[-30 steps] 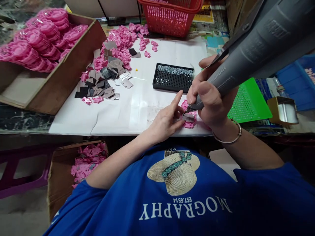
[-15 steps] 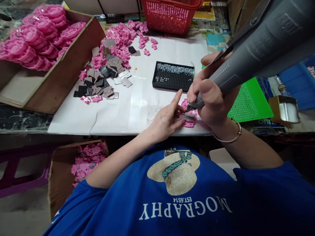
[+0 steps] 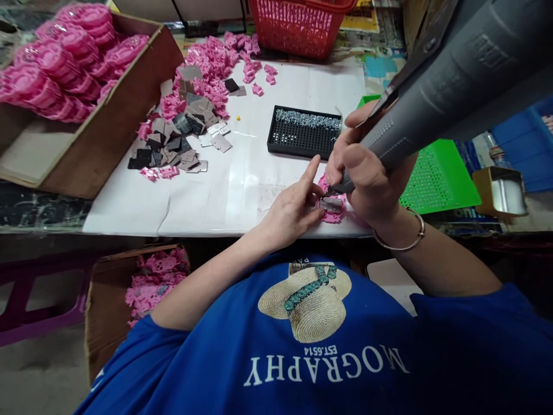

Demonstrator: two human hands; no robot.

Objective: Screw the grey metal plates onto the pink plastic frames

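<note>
- The left hand (image 3: 287, 216) holds the pink piece (image 3: 334, 217) at its nine o'clock edge; this grip should be firm, with fingertips away from the tip.
- The right hand (image 3: 380, 178) is closed around the grey driver (image 3: 436, 104), which leans toward one to two o'clock; more upright would probably seat better.
- The grey plate (image 3: 332, 204) should lie flat inside the piece.
- The black tray (image 3: 286, 150) is at eleven o'clock from it.
</note>
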